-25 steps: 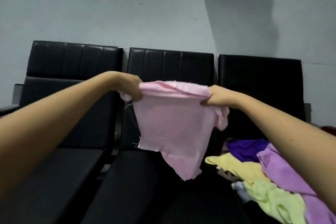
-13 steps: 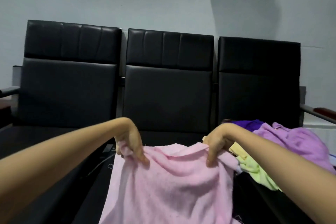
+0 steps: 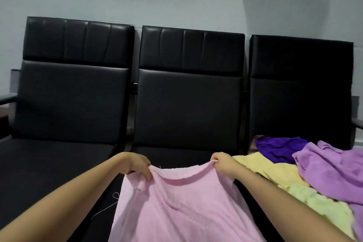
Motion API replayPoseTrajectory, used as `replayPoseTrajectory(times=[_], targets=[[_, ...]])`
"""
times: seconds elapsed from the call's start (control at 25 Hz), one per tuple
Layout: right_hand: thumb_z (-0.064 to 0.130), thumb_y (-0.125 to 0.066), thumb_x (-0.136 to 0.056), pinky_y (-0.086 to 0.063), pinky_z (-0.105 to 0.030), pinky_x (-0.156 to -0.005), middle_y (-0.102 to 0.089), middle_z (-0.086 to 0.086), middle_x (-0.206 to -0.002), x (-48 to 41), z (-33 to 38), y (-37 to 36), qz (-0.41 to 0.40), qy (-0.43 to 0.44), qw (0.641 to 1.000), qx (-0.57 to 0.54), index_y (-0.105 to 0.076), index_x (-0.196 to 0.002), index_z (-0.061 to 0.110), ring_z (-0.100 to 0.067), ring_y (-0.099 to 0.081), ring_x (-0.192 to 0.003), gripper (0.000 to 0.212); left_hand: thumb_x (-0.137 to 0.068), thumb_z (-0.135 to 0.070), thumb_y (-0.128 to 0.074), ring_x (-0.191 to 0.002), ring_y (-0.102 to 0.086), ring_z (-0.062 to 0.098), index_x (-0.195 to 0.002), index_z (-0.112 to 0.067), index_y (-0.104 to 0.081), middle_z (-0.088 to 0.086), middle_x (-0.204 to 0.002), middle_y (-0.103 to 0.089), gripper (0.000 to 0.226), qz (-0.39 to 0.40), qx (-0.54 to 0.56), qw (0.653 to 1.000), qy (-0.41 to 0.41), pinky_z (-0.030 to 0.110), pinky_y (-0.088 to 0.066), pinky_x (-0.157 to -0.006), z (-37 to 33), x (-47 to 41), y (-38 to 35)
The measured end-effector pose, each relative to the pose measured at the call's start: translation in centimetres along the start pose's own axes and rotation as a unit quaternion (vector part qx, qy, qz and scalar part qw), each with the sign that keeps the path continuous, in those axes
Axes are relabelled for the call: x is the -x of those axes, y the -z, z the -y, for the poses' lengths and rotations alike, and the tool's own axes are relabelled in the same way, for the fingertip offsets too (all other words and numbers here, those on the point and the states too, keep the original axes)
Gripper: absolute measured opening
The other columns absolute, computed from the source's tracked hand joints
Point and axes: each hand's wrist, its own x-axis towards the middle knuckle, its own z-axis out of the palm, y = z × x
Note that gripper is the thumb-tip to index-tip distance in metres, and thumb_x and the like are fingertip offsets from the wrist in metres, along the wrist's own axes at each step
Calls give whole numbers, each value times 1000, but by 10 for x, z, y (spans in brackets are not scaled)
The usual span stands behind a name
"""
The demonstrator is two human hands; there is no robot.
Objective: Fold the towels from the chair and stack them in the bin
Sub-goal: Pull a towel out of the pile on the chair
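Observation:
A pink towel [image 3: 176, 206] lies spread over the middle black seat, running toward me and out of the bottom of the view. My left hand [image 3: 137, 165] pinches its far left corner. My right hand [image 3: 224, 163] pinches its far right corner. The far edge sags between the two hands. On the right seat lies a loose pile: a dark purple towel [image 3: 279, 147], a lilac towel [image 3: 334, 169], a yellow towel [image 3: 271, 169] and a light green towel [image 3: 322, 208]. No bin is in view.
Three joined black chairs stand against a pale wall: the left chair [image 3: 72, 92], the middle chair [image 3: 188, 96] and the right chair [image 3: 300, 88]. An armrest [image 3: 7, 97] sticks out at the far left. A loose thread [image 3: 112, 202] trails off the pink towel.
The pink towel hung in the air between my hands a second ago. Both hands have come down and now hold its far edge low over the middle seat, with the cloth spread flatter.

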Motion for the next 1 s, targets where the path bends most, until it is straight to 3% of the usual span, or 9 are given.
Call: replayPoseTrajectory(times=[0.08, 0.16, 0.24, 0.32, 0.48, 0.64, 0.76, 0.88, 1.0], targets=[[4, -40, -87, -48, -30, -79, -62, 1, -101, -16, -5, -15, -22, -16, 999, -18, -55, -83, 26, -19, -59, -94, 27, -76, -11, -76, -94, -67, 27, -100, -9, -61, 10, -100, -69, 28, 16, 82, 996, -14, 37, -55, -82, 8, -13, 6], [-1, -41, -87, -49, -29, -90, -58, -1, -125, -31, -9, -30, 5, -34, 999, -26, -59, -115, 25, -19, -56, -109, 42, -80, -20, -74, -86, -66, 21, -103, -11, -61, 10, -103, -68, 28, 19, 102, 995, -12, 32, -54, -77, 18, -28, 9], [-11, -45, -82, -49, -28, -92, -42, 1, -145, -39, -8, -42, 76, -48, 996, -6, -42, -140, 29, -22, -48, -124, 71, -82, -27, -68, -78, -59, 17, -97, -14, -63, 8, -100, -65, 20, -40, -20, 999, 4, 25, -48, -67, 26, -42, 9], [-12, -46, -79, -48, -30, -91, -32, 4, -149, -43, -3, -49, 111, -42, 990, 71, -33, -145, 32, -25, -44, -127, 80, -82, -33, -62, -75, -54, 15, -96, -12, -67, 3, -89, -61, 25, -117, -143, 983, 14, 21, -41, -59, 27, -52, 7], [4, -52, -76, -33, -34, -96, -40, 2, -134, -49, 3, -47, 102, 31, 981, 165, -47, -126, 35, -24, -36, -117, 59, -85, -29, -52, -76, -54, 19, -96, -3, -66, 5, -81, -58, 31, -186, -212, 959, 14, 22, -40, -52, 27, -60, 8], [11, -53, -74, -44, -36, -84, -49, -1, -102, -48, 5, -42, 150, 4, 988, 43, -48, -87, 35, -20, -38, -98, 28, -81, -22, -58, -103, -58, 23, -113, -14, -57, 6, -118, -58, 32, -162, -272, 948, -6, 30, -49, -81, 34, -67, 8], [13, -53, -77, -39, -36, -84, -53, 2, -96, -43, 8, -32, 160, 35, 978, 132, -46, -86, 32, -20, -36, -97, 22, -84, -27, -60, -110, -58, 24, -121, -14, -54, 5, -123, -55, 40, -126, -337, 932, 33, 29, -48, -82, 30, -59, 11], [19, -56, -77, -24, -34, -83, -50, 8, -83, -34, 10, -10, 126, 85, 945, 289, -45, -72, 27, -19, -42, -94, 15, -85, -24, -61, -105, -61, 20, -123, -11, -55, 3, -119, -61, 41, -74, -352, 932, 47, 26, -48, -81, 30, -46, 13], [21, -56, -79, -20, -35, -81, -41, 10, -72, -20, 12, 23, 103, 103, 919, 367, -40, -63, 26, -19, -36, -96, 23, -84, -20, -58, -72, -58, 12, -109, -11, -64, -1, -89, -63, 27, -96, -328, 940, -3, 16, -45, -59, 30, -32, 23]])
